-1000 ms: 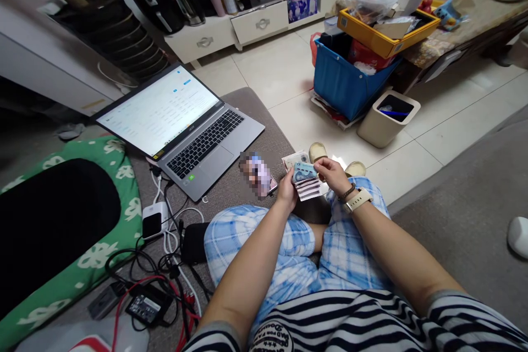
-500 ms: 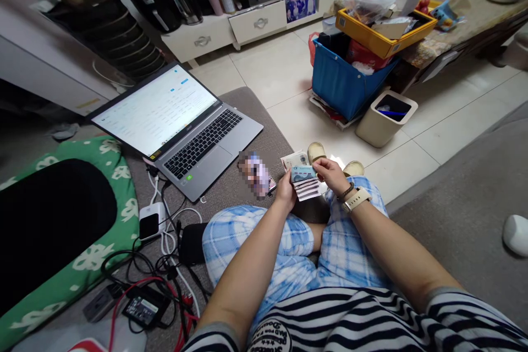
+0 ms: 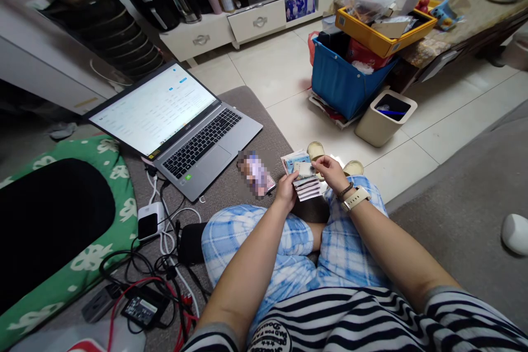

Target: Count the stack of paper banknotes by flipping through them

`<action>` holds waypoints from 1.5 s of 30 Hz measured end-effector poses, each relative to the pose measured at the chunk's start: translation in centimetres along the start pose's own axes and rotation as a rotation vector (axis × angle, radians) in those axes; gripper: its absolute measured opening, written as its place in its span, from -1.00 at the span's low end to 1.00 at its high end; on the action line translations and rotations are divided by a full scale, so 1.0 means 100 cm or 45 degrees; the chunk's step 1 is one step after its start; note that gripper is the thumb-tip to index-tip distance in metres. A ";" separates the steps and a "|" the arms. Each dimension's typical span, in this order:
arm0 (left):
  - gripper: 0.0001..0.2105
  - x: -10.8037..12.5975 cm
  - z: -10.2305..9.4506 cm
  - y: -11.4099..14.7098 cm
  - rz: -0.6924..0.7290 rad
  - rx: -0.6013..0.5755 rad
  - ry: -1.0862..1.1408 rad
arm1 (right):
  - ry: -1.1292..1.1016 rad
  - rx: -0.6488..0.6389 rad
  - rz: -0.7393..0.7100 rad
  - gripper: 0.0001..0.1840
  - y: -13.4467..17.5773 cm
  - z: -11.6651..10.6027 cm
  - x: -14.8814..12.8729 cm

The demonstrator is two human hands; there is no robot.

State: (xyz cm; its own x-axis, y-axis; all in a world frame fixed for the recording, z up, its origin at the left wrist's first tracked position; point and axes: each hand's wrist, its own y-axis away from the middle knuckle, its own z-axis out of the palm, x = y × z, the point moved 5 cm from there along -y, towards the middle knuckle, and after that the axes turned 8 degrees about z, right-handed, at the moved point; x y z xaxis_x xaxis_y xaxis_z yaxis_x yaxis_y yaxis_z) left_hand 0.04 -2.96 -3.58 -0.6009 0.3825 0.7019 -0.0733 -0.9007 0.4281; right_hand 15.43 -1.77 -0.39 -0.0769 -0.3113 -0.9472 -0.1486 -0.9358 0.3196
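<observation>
My left hand [image 3: 286, 188] is closed on a small fanned stack of printed cards [image 3: 308, 191] above my lap. Its lower edges lie in steps, pale with dark stripes. A blue-printed card [image 3: 297, 163] shows at the upper side, behind a pale greyish card [image 3: 304, 169]. The thumb and forefinger of my right hand [image 3: 331, 172] pinch the right edge of the pale card. Whether these are loose cards or joined leaves I cannot make out. A phone with a blurred screen [image 3: 256, 175] lies on the grey seat, left of the stack.
An open laptop [image 3: 202, 146] sits on the grey seat at left. Tangled cables [image 3: 165, 280] and a white box-shaped device [image 3: 150, 220] lie near my knee. On the floor stand a blue bin [image 3: 346, 82] and a beige waste bin [image 3: 383, 121]. A green cushion [image 3: 94, 231] is at far left.
The blue-printed card has shifted up and back in the stack, and a pale greyish card now shows in front of it. Both hands stay in nearly the same place.
</observation>
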 end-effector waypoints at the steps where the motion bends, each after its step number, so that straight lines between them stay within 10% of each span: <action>1: -0.71 0.000 0.000 0.000 -0.003 0.000 -0.008 | 0.004 -0.006 0.006 -0.46 0.000 0.000 0.001; 45: -0.69 -0.004 -0.001 -0.007 0.030 -0.025 0.079 | -0.096 -0.236 -0.007 -0.54 0.008 0.009 -0.009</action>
State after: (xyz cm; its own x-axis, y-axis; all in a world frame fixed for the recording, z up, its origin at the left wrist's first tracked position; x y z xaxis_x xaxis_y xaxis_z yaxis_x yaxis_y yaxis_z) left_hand 0.27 -2.54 -4.23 -0.6508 0.3484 0.6746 -0.0737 -0.9133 0.4006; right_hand 14.50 -2.13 0.72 -0.1515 -0.2996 -0.9420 0.0342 -0.9540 0.2979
